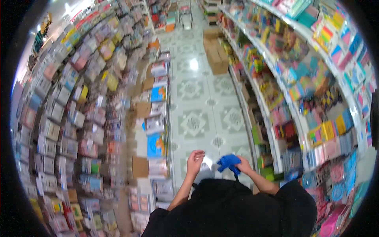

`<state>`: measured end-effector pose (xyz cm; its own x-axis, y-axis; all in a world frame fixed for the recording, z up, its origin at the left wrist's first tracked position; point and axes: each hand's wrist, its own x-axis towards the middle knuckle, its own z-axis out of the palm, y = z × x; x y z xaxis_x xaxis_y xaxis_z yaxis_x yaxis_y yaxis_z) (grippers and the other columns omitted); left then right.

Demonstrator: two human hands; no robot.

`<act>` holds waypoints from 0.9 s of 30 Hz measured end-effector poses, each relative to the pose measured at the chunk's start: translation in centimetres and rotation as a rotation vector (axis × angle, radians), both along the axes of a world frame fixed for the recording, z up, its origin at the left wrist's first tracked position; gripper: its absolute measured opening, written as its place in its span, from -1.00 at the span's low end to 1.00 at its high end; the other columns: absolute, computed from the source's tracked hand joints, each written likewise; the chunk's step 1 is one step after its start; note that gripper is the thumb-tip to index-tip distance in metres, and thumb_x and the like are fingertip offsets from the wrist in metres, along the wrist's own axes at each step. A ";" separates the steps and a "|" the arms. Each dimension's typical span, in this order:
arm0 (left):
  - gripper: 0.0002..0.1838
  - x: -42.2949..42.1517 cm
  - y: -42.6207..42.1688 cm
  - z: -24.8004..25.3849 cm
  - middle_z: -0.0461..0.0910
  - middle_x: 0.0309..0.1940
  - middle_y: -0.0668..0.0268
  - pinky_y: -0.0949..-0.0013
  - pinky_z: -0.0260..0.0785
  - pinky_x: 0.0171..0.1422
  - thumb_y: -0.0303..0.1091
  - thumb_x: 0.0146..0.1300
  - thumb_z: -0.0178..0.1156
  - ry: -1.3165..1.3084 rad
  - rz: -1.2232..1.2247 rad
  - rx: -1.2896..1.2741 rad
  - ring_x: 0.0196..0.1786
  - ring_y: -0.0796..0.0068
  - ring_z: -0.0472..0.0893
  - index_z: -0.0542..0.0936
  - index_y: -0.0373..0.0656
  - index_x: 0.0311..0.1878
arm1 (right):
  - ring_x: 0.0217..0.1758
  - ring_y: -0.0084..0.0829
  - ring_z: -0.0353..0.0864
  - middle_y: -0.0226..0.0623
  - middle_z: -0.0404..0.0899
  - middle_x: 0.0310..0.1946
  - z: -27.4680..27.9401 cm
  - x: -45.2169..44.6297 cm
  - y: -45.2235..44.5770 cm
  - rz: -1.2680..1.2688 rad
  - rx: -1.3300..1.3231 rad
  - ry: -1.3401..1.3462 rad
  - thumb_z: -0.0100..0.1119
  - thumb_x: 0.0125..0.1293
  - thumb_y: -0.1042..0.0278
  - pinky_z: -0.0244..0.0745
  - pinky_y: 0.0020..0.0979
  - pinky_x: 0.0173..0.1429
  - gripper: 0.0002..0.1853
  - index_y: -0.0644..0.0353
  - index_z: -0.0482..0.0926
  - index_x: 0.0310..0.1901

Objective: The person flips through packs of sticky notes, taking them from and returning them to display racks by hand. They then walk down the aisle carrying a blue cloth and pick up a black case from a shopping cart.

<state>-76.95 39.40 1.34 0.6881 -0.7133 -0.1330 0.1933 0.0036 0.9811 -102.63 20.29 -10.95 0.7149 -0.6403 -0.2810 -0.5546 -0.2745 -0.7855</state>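
In the head view my right hand [244, 164] is closed on a crumpled blue cloth [229, 162], which bunches out to the left of the fingers and hangs down a little. Whether it is a rag or a glove is too blurred to tell. My left hand [195, 158] is raised to the left of the cloth, apart from it, with bent fingers spread and nothing in them. Both hands are in front of my black top [233, 209], above the tiled floor [193, 122].
Tall racks of packaged goods [83, 118] line the left, with boxes and packs [156, 145] along their foot. Loaded shelves [284, 94] run along the right. A brown cardboard box [216, 53] stands on the aisle floor by the right shelves. Farther off is a metal-framed cart [186, 17].
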 end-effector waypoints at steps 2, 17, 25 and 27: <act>-0.74 4.3 -5.8 2.4 0.63 -0.06 0.21 0.38 0.45 0.11 -0.52 0.28 0.10 -0.062 -0.140 -0.018 0.01 0.43 0.62 0.51 -0.28 0.04 | 0.07 -0.10 0.61 -0.04 0.63 -0.04 -0.4 -0.3 -3.8 -0.213 -0.051 0.047 0.34 0.01 0.27 0.47 -0.20 0.16 -0.49 0.11 0.56 0.07; -0.60 36.2 -24.1 -26.4 0.61 -0.02 0.05 0.13 0.45 0.09 -0.03 0.32 0.05 -0.564 -0.535 0.997 0.03 0.00 0.60 0.58 -0.11 0.04 | 0.09 0.13 0.55 0.14 0.60 -0.05 -12.5 13.7 -29.1 -0.564 0.159 0.553 0.35 -0.08 0.11 0.43 -0.07 0.19 -0.33 0.23 0.53 0.12; -0.60 43.1 -28.9 -15.9 0.66 -0.12 0.21 0.19 0.50 -0.12 -0.08 0.29 0.17 -0.619 -0.503 0.459 -0.18 0.22 0.65 0.57 -0.13 0.07 | -0.01 -0.09 0.63 -0.03 0.65 -0.13 -10.2 46.3 -56.1 -0.452 0.069 0.137 0.25 0.03 0.30 0.46 -0.18 0.10 -0.58 0.18 0.58 -0.01; -0.60 46.9 -31.5 -12.5 0.67 -0.14 0.26 0.21 0.51 -0.17 -0.09 0.29 0.20 -0.619 -0.479 0.289 -0.24 0.27 0.67 0.57 -0.14 0.07 | 0.01 -0.12 0.63 -0.07 0.65 -0.10 -7.1 56.0 -62.2 -0.359 0.048 0.089 0.32 0.03 0.29 0.47 -0.21 0.12 -0.54 0.12 0.57 0.04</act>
